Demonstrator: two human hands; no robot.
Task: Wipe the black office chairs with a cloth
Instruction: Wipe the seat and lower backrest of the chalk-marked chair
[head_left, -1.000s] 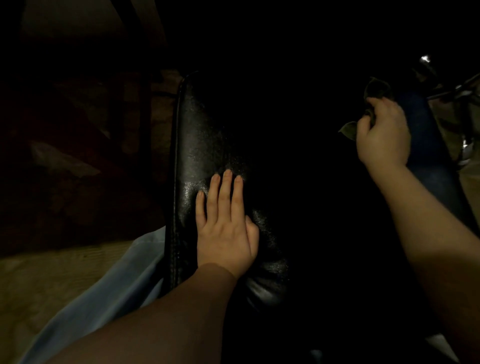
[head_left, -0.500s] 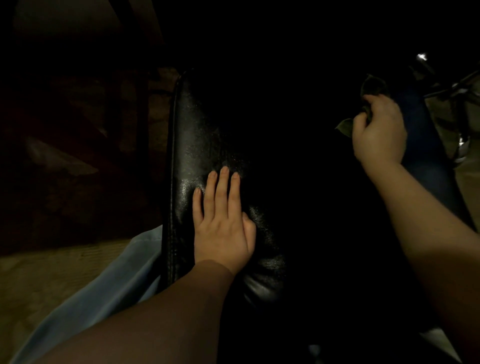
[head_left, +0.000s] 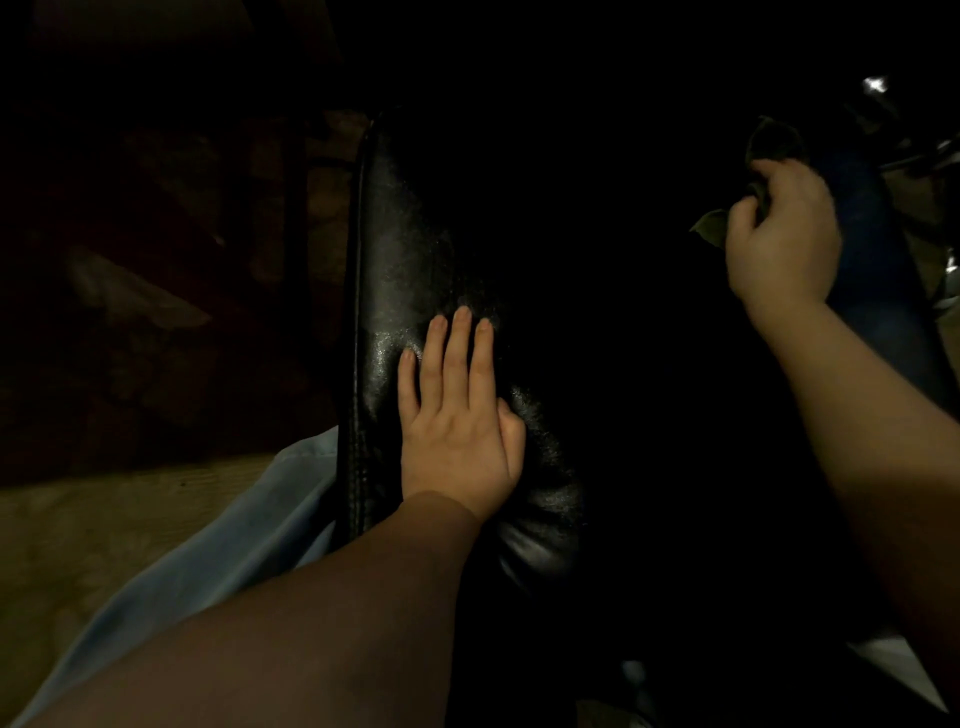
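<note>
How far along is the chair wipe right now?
Done: cannot tell, the glossy black leather chair is too dark. In hand: left hand lies flat on it; right hand grips a crumpled dark cloth at its far right side. Left: probably the shadowed middle, other chairs unseen.

Head view, very dim. I find most of the frame sunk in near-black: the right side of the black chair (head_left: 410, 291) is lost in shadow, while its left flank carries a grainy sheen. The left hand (head_left: 457, 431) and right hand (head_left: 784, 244) are the brightest areas; both forearms (head_left: 322, 623) darken toward me. The cloth (head_left: 709, 228) is barely distinguishable. A small glare spot (head_left: 875, 84) sits top right. Edges bend; detail is soft throughout.
</note>
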